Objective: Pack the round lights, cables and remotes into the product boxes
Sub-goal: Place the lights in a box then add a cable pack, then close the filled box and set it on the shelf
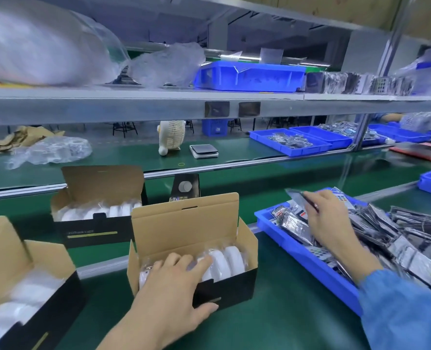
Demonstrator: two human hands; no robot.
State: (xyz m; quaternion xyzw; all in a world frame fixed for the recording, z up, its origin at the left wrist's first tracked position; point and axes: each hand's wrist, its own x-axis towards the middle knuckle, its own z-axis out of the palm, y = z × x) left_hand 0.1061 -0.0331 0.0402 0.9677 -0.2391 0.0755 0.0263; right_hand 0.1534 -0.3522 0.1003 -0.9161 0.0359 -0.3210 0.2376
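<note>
Left hand (170, 286): spread flat over open product box (191, 251), fingers on bagged round lights (228, 261), thumb on front wall; grips nothing. Right hand (328, 221): in blue tray (308, 258) of bagged remotes, pinching one packet (294, 197), lifted. Box lies left of right hand, long axis left-right; free slot cannot tell.

bare green belt (280, 294) lies open between the near box (224, 286) and blue tray (308, 261).
</note>
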